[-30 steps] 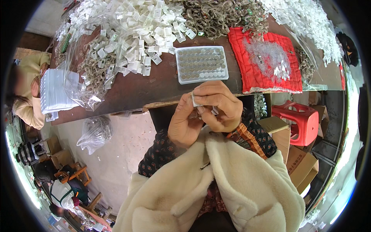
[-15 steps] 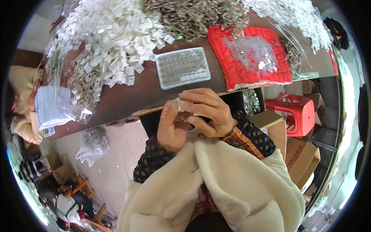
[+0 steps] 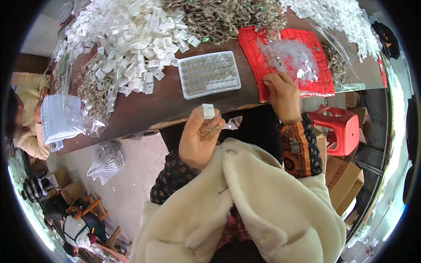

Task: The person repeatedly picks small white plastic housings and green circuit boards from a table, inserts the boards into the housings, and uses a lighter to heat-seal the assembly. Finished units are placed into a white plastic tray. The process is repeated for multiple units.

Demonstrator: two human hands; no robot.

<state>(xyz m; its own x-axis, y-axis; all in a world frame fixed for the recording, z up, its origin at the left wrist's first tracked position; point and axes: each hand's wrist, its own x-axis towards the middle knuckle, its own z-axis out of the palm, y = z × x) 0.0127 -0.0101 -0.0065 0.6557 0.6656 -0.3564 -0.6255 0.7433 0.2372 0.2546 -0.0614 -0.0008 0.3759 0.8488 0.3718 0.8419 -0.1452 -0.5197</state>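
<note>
My left hand (image 3: 197, 138), held in front of the table edge, grips a small white plastic block (image 3: 208, 111) between thumb and fingers. Metallic-looking bits (image 3: 211, 129) show in its curled lower fingers, too small to name. On the near left part of the red quilted cloth (image 3: 251, 46) rests my right hand (image 3: 284, 97), its fingers bent and pinched together at the cloth. Whatever it grips is hidden. Small clear plastic pieces (image 3: 289, 59) lie heaped on the cloth just beyond the fingers. A white tray (image 3: 212, 93) with rows of round greyish pieces sits between the two hands, farther back.
White plastic blocks (image 3: 153, 57) pile up at the back left, with grey-brown metallic parts (image 3: 223, 19) behind the tray. Stacked clear trays (image 3: 61, 118) stand at the far left near another person's arm (image 3: 33, 142). A red stool (image 3: 337, 127) and cardboard box (image 3: 342, 179) are on the right.
My hands were together over the white piece. Now the right hand has moved right and forward onto the red cloth, while the left keeps the white block, turned more into view.
</note>
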